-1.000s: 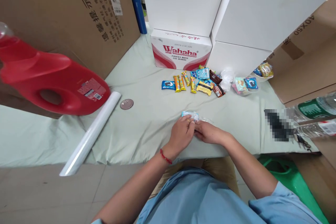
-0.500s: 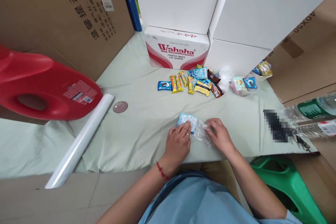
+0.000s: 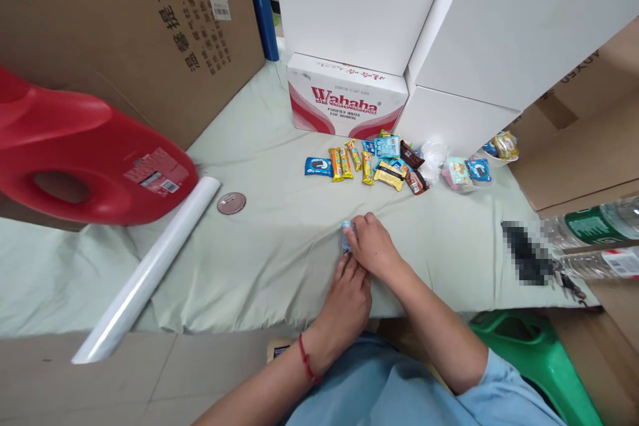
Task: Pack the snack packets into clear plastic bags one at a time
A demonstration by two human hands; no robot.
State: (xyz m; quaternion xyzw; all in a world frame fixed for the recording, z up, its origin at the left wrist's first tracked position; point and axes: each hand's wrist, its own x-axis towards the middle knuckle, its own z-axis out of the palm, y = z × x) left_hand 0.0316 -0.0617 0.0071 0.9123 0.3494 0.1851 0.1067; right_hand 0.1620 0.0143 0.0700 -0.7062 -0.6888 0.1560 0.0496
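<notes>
A small blue-and-white snack packet (image 3: pixel 346 229) lies on the cloth-covered table near its front edge, mostly hidden under my hands. My right hand (image 3: pixel 373 246) reaches across it from the right, with fingers curled over its far part. Right below, my left hand (image 3: pixel 351 286), with a red cord at the wrist, has its fingers bent against the near end of the packet. The hands touch each other. Clear plastic film seen earlier on the packet is covered by the hands now.
Behind lie several wrapped snacks (image 3: pixel 391 173), beside a clear plastic bag (image 3: pixel 433 158) and a snack-filled tub (image 3: pixel 462 176). A Wahaha carton (image 3: pixel 344 103) stands at the back. Leftward are a round badge (image 3: pixel 231 203), a white roll (image 3: pixel 150 266) and a red jug (image 3: pixel 110 173); bottles (image 3: pixel 599 225) lie right.
My right hand has moved left onto the packet, against my left hand. The packet shows as a narrower strip, and the clear film has gone out of sight.
</notes>
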